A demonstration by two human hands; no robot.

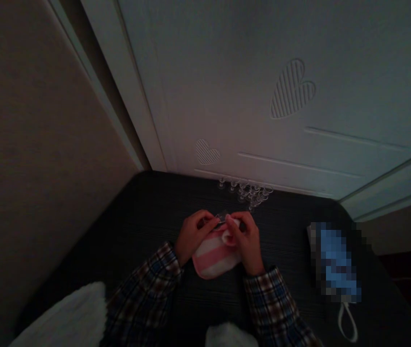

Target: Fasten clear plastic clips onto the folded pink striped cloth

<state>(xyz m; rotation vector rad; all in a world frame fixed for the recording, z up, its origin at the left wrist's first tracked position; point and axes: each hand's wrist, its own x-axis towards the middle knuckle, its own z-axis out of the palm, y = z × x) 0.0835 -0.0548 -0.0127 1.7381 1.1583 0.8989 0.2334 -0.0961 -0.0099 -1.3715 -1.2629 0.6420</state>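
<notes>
A pink-and-white striped cloth (212, 260) hangs below both my hands over the dark tabletop. My left hand (197, 233) is closed, its thumb and fingers pinching a small clear piece (222, 216) that looks like a tiny glass; its exact shape is hard to make out in the dim light. Opposite it, my right hand (246, 237) is closed on a bunched fold of the cloth, with fingertips against the clear piece. Just beyond my hands, several tiny clear stemmed glasses (252, 193) stand grouped near the table's back edge.
The dark table (136, 212) meets a white panel (227, 96) with heart reliefs. At the right lies a blurred-out blue device (337, 262) with a white strap loop (348, 323). White fabric (68, 315) shows at the lower left. A wall (28, 144) rises on the left.
</notes>
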